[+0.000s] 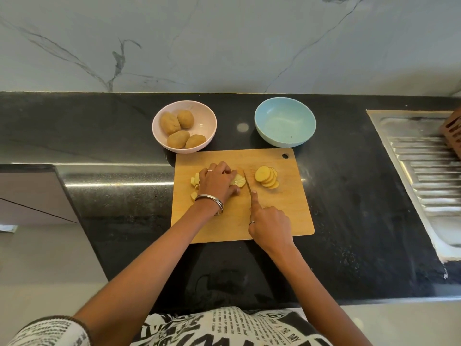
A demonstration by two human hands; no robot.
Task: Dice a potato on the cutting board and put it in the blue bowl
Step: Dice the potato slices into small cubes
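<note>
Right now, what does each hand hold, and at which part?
The right hand grips the knife by its handle, index finger along the blade's back. The left hand holds down a stack of potato slices from above.

slices (267, 177) on board (239, 221), bowl (285, 122) behind

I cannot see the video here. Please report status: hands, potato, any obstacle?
Left hand holds yellow potato slices on wooden cutting board. Right hand grips knife, cutting. Round blue bowl empty. Nothing in the way.
</note>
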